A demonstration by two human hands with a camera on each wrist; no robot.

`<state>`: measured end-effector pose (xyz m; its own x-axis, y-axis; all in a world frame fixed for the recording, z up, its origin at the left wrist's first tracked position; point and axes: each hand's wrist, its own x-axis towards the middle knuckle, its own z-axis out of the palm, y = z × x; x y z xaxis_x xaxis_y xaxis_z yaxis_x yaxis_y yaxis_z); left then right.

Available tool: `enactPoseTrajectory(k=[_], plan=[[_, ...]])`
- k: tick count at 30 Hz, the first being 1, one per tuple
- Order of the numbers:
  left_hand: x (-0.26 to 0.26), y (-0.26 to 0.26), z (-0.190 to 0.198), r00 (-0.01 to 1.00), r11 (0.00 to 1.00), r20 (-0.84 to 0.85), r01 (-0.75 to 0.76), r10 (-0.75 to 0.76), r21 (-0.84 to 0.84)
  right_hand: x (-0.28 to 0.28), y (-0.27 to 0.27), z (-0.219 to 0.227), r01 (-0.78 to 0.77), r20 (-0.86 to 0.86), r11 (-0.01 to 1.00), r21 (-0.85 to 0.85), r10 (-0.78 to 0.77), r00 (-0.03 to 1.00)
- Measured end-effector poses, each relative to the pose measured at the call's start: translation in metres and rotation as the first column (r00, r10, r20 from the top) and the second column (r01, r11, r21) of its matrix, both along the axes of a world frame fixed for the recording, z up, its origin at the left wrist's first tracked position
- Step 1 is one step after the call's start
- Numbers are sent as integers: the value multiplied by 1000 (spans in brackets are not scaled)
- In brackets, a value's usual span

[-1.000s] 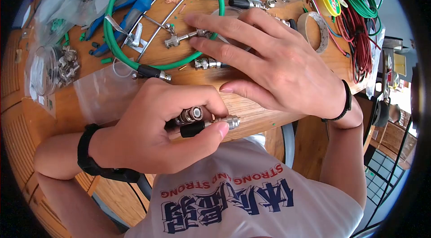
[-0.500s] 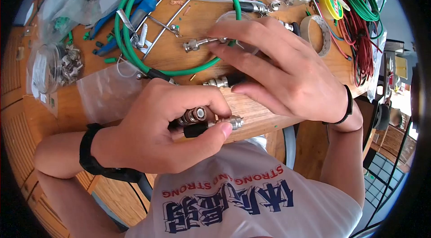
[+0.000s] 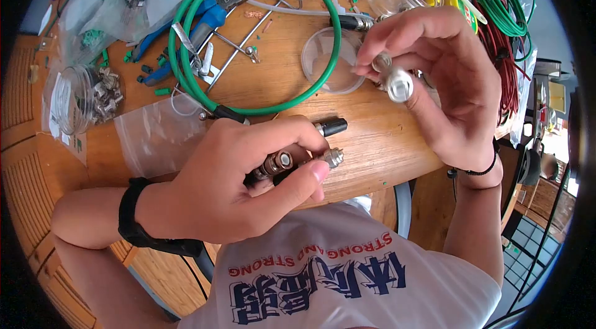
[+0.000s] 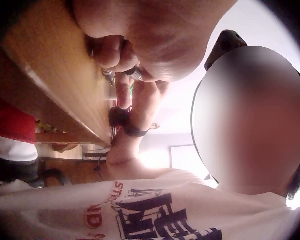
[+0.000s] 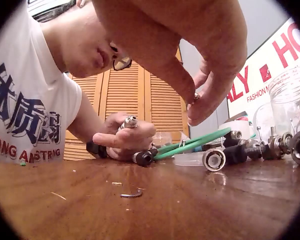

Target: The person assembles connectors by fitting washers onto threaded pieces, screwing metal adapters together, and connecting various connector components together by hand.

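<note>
My left hand [image 3: 226,183] grips two metal BNC connectors in the head view. One BNC connector [image 3: 277,164] shows its round open end between palm and fingers, while the other connector [image 3: 334,157] sticks out past the thumb and forefinger. Held up over the table's right part, my right hand [image 3: 462,81] pinches a silvery coaxial connector piece [image 3: 399,85], its round end facing the camera. In the right wrist view the fingers hide most of that piece. A black-sleeved connector [image 3: 333,126] lies on the table just beyond the left fingertips.
A green cable loop [image 3: 338,37] lies around blue-handled pliers [image 3: 208,22] and a wire rack [image 3: 239,49]. A clear round lid [image 3: 316,74] sits near the right fingers. At left stands a jar of metal connectors [image 3: 107,96]; red and green wire bundles [image 3: 500,62] lie far right.
My right hand has lifted the silvery connector piece from near the green loop, carried it right and turned it end-on. The left hand keeps its two connectors, nearly in place.
</note>
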<state>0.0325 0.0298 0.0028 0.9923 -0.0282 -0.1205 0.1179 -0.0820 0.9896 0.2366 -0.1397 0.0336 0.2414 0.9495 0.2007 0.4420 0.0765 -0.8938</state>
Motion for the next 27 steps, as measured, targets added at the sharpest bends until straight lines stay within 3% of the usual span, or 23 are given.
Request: enactPoseTrajectory(k=[8,10,16,19,22,27], plan=[[-3,6,-2,998,998,-31,52,-54,-39,-1,1,0,-29,113,999,-32,32,993],[-4,5,-3,998,997,-24,48,-50,-53,1,4,4,-88,231,995,-55,98,968],[-7,4,-7,999,982,-43,-2,-6,-190,-2,8,2,-80,349,997,-17,81,933],[-6,5,-4,1000,988,-6,-1,0,-157,-2,6,4,-131,364,990,-44,138,921],[-6,6,2,994,984,-107,-24,5,-175,-7,5,7,-136,358,990,-35,140,923],[-6,8,-2,999,999,35,-32,33,-33,-7,6,8,-117,386,993,-14,113,915]])
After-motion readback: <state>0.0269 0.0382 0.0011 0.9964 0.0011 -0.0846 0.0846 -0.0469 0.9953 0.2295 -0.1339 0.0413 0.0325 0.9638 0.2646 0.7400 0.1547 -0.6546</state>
